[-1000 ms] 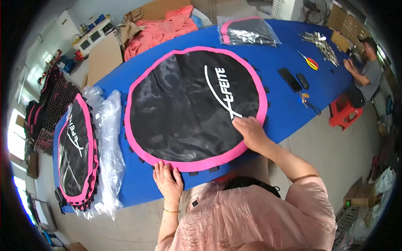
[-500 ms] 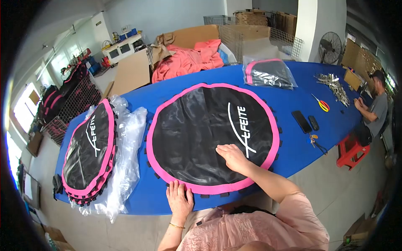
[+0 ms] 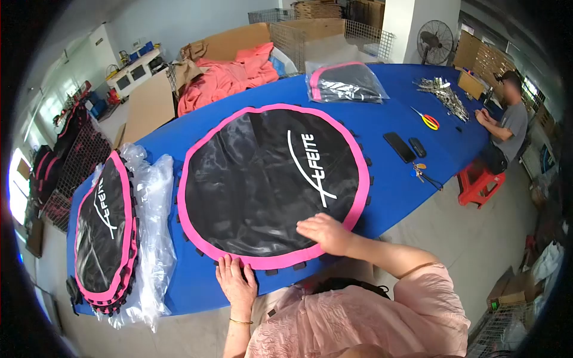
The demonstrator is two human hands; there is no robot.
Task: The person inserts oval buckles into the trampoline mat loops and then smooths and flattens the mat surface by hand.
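A round black trampoline mat (image 3: 256, 179) with a pink border and white lettering lies flat on the blue-covered table (image 3: 394, 197). My left hand (image 3: 236, 285) rests on its near pink edge, fingers stretched out and holding nothing. Over the lower right part of the black fabric is my right hand (image 3: 327, 234), its fingers extended and lying flat. Small black loops stick out around the border. To the left, a stack of similar mats (image 3: 104, 232) lies beside clear plastic bags (image 3: 152, 238).
A bagged mat (image 3: 345, 82) lies at the far edge. On the right are scissors (image 3: 427, 119), a phone (image 3: 399, 147), keys (image 3: 419, 169) and a pile of metal pieces (image 3: 444, 95). Another person (image 3: 507, 125) sits by a red stool (image 3: 479, 184). Coral cloth (image 3: 230, 77) is heaped behind.
The camera view has turned, so the scene sits further left. My right hand has slid off the lettering toward the mat's near edge. My left hand stays at the border.
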